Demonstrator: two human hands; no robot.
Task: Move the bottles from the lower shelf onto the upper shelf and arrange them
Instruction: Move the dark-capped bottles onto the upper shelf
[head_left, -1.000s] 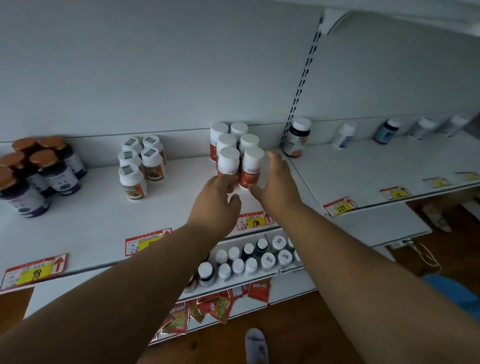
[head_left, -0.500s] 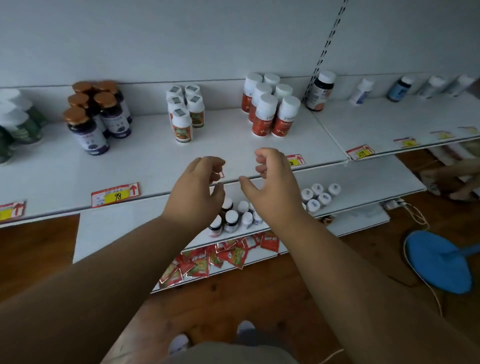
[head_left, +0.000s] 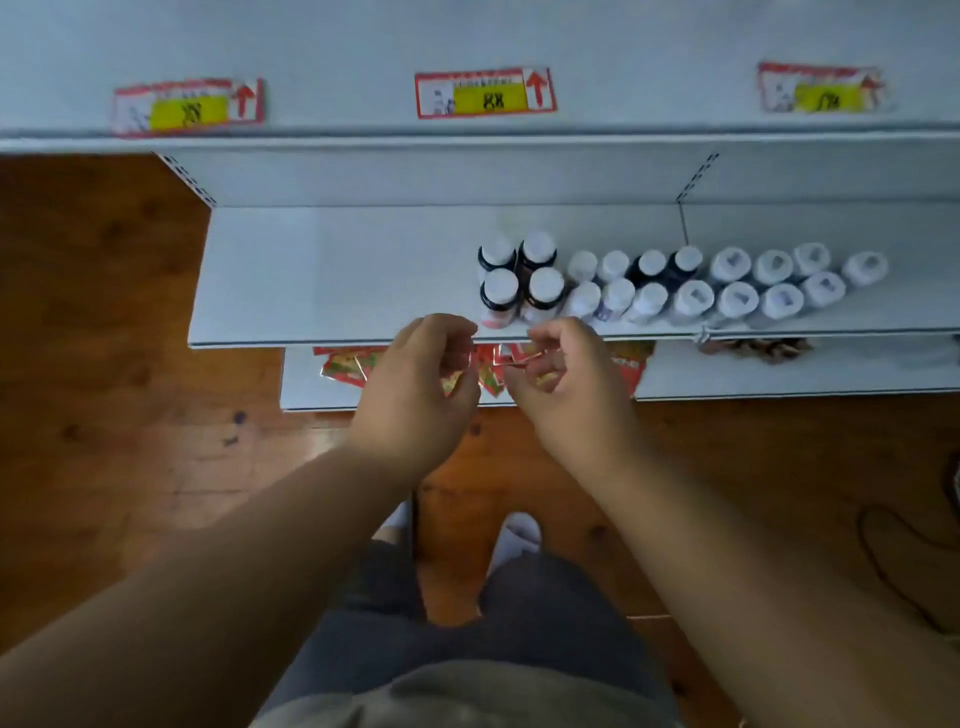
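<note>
**Lower shelf stock, viewed from above**

Surroundings: upper shelf (head_left: 623, 47) edge runs across at 12 o'clock and carries three red-and-yellow price tags (head_left: 485, 93). Below the lower shelf (head_left: 332, 280), a bottom ledge holds red packets (head_left: 345, 366), partly hidden behind my hands. Wooden floor (head_left: 104, 415) lies at 9 o'clock; my feet and knees sit at 6 o'clock.

Task items: bottles (head_left: 644, 283) stand upright in two rows on the lower shelf, white caps up. Four dark-bodied ones (head_left: 522, 278) are grouped at the left end, nearest my hands; the rest are pale or dark, and their labels are blurred.

Hands: my left hand (head_left: 415, 387) and right hand (head_left: 571, 389) hover at the shelf's front edge, just short of the bottles. The fingers of both are loosely curled around nothing and touch nothing.
</note>
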